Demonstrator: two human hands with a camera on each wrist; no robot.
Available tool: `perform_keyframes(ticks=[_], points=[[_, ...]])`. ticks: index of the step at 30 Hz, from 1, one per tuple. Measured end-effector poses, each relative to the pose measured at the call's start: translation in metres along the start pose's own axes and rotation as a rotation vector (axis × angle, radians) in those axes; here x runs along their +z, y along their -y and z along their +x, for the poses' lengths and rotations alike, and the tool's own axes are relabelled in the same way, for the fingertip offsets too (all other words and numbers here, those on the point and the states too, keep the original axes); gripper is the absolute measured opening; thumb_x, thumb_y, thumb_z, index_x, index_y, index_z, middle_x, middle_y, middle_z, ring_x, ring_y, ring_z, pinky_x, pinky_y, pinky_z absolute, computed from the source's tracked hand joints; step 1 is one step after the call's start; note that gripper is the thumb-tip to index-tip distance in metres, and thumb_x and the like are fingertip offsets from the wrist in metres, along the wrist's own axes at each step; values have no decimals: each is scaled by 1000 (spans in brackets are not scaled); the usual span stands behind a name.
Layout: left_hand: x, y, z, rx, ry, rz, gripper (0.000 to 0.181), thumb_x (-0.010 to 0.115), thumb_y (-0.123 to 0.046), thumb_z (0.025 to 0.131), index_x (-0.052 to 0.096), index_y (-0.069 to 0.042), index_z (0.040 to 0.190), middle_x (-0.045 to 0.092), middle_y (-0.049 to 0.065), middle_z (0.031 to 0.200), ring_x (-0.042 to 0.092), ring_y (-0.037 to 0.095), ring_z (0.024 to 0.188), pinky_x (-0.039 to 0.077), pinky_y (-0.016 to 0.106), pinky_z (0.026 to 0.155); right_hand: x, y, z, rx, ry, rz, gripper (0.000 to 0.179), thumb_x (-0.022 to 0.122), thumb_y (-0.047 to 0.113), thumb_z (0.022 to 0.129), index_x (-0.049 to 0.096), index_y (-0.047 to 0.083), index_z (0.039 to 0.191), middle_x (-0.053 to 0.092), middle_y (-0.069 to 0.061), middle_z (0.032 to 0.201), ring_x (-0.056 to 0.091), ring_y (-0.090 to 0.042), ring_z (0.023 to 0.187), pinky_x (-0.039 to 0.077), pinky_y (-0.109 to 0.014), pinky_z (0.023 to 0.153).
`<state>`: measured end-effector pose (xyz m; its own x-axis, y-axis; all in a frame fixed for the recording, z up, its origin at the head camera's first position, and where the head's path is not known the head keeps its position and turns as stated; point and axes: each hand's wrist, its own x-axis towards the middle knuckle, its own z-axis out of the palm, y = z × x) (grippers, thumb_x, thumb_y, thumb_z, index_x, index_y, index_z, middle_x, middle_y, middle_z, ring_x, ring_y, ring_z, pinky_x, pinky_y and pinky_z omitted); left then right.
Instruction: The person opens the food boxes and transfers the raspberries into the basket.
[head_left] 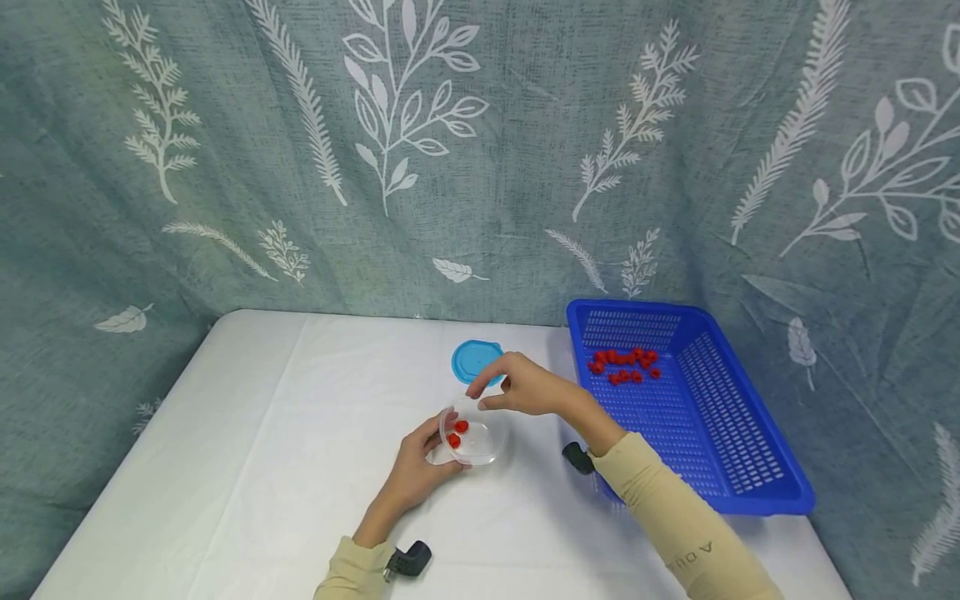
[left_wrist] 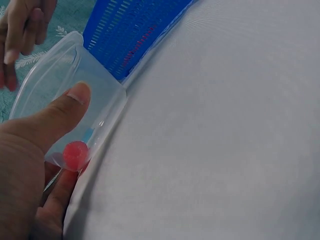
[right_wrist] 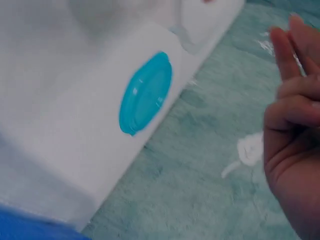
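Note:
My left hand (head_left: 420, 462) grips a clear plastic tub (head_left: 483, 437) by its side, thumb on the near wall. The tub is tilted above the white table. Inside lie two small red raspberry-like pieces (head_left: 454, 440); one red piece (left_wrist: 76, 155) shows through the wall in the left wrist view. Over the tub's far rim hovers my right hand (head_left: 528, 385), its thumb and forefinger apart, with nothing visibly held between them. In the right wrist view the right hand (right_wrist: 297, 125) appears at the right edge, some fingers bent. A round blue lid (head_left: 474, 360) lies behind the tub.
On the table's right stands a blue perforated basket (head_left: 705, 433) with several red pieces (head_left: 624, 358) toward its back left. The right forearm passes over the basket's near left side. A green leaf-patterned curtain (head_left: 525, 167) hangs behind the white table (head_left: 300, 400).

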<state>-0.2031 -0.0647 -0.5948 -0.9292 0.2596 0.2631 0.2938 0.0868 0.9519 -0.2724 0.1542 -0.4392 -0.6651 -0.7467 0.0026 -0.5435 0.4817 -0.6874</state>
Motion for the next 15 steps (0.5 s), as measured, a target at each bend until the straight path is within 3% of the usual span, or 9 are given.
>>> perform_keyframes(ticks=[3, 5, 10, 15], points=[[0, 1, 0, 8, -4, -4, 86, 88, -2, 76, 47, -4, 151, 52, 14, 151, 53, 31, 138, 45, 36, 114, 11, -4, 8, 39, 103, -70, 23, 76, 3, 89, 78, 4, 113, 76, -8, 113, 68, -19, 109, 61, -43, 90], [0, 2, 0, 8, -7, -6, 85, 87, 0, 75, 47, -4, 151, 52, 15, 151, 53, 32, 137, 45, 37, 113, 20, -7, 12, 74, 147, -105, 27, 76, 1, 89, 77, 4, 116, 76, -7, 116, 66, -22, 118, 59, -48, 97], [3, -4, -1, 7, -18, 11, 85, 85, 5, 76, 45, 3, 150, 50, 21, 151, 51, 36, 138, 43, 41, 114, 36, -12, 16, 152, 160, -177, 32, 77, -1, 86, 77, 6, 118, 75, -5, 118, 64, -25, 122, 56, -44, 102], [1, -27, -4, 44, -12, 13, 81, 84, 5, 76, 45, 10, 147, 52, 26, 147, 52, 42, 136, 44, 47, 112, 42, -12, 19, 172, 149, -269, 35, 78, 1, 86, 77, 11, 119, 75, -1, 119, 64, -22, 122, 55, -41, 104]])
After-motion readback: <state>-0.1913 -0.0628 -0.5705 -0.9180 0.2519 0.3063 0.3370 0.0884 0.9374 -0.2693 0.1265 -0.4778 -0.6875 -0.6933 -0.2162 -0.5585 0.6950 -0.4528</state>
